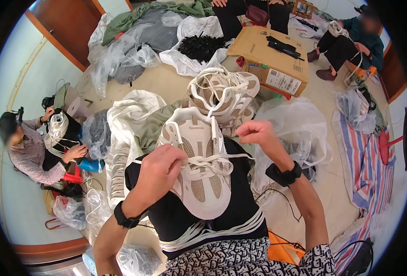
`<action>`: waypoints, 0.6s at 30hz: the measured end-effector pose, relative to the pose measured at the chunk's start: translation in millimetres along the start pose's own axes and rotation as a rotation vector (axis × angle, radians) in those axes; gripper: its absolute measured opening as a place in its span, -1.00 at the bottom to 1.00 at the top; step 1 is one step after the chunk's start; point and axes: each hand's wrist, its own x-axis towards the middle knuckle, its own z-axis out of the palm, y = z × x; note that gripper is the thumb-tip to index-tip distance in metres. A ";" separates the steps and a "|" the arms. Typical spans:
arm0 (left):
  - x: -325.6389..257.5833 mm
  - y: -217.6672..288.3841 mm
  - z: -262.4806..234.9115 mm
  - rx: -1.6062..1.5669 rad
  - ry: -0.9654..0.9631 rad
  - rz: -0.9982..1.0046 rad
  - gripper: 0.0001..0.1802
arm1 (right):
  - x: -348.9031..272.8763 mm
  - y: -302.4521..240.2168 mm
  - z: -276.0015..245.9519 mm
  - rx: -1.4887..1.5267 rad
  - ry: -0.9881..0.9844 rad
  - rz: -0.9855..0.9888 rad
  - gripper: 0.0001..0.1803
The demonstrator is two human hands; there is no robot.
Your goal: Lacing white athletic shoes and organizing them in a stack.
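Observation:
A beige and white sneaker rests on my lap, toe toward me, its pale laces crossed over the tongue. My left hand is closed at the sneaker's left side, fingertips pinching the shoelace by the eyelets. My right hand is raised off the sneaker's right side with its fingers curled together. One lace end stretches right from the sneaker, below that hand and apart from it; whatever the right fingers hold cannot be made out. A bundle of loose white laces lies across my thighs.
More sneakers are piled just beyond my knees. Behind them stands a cardboard box with black strips on top. White sacks and clear plastic bags flank me. Another person handles a sneaker at left; others sit at the back.

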 end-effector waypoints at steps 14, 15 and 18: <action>-10.4 -1.8 -0.6 -0.565 -0.087 -0.382 -0.88 | 11.9 -19.0 53.7 -0.340 -0.140 -0.501 -0.84; -10.8 -1.0 0.9 -0.572 -0.073 -0.381 -0.85 | 10.4 -18.6 53.6 -0.342 -0.142 -0.501 -0.84; -12.5 -0.8 5.3 -0.547 -0.033 -0.361 -0.83 | 6.1 -17.1 52.2 0.055 -0.086 -0.159 -0.85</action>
